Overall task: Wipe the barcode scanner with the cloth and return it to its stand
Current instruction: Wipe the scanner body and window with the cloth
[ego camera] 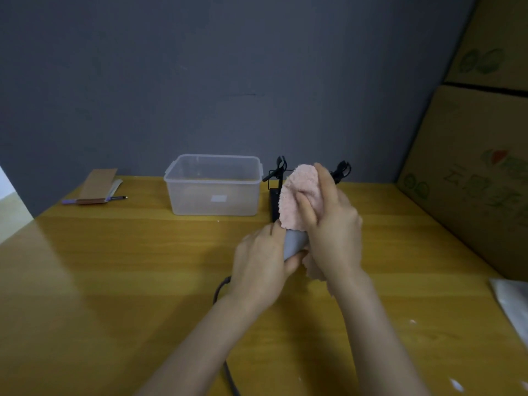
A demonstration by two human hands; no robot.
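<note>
My left hand (261, 264) grips the grey handle of the barcode scanner (295, 242) above the middle of the wooden table. The scanner's head is hidden under a pink cloth (298, 195), which my right hand (333, 224) presses around it. A dark cable (221, 287) runs from the handle down under my left forearm. The black wire stand (278, 182) rises just behind the cloth, near the back wall, with nothing held in it.
A clear plastic box (214, 185) stands left of the stand. A brown notebook (100, 184) and a pen (94, 200) lie at the back left. Cardboard boxes (471, 172) wall off the right side. A silvery bag (511, 304) lies at the right edge.
</note>
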